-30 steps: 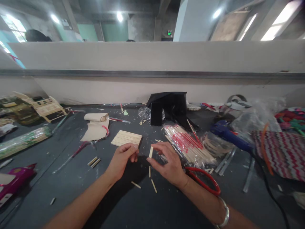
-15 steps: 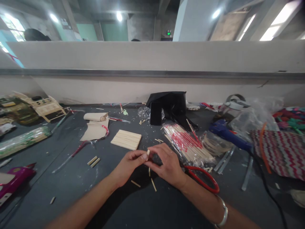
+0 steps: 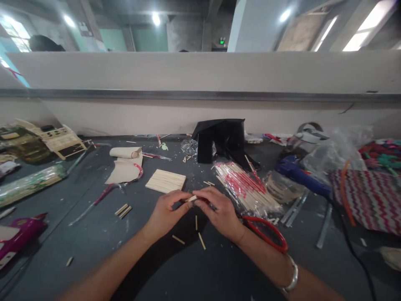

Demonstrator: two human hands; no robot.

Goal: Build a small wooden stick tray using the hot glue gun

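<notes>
Between the fingertips of both hands is a short piece of wooden stick, held nearly level above the table; the fingers cover its ends. My left hand pinches it from the left, and my right hand from the right. Just beyond my left hand lies a flat panel of sticks side by side. Below the hands, short cut sticks are scattered on the dark table. Red-handled scissors or pliers rest by my right wrist, their working end hidden.
A bag of wooden sticks and a blue glue gun lie to the right, with clear glue sticks. A black phone-like slab stands at the back. At left are a magenta tool and a small wooden chair model.
My left hand has moved right and met my right hand at the stick piece, which only the right held. The piece has turned from upright to nearly level.
</notes>
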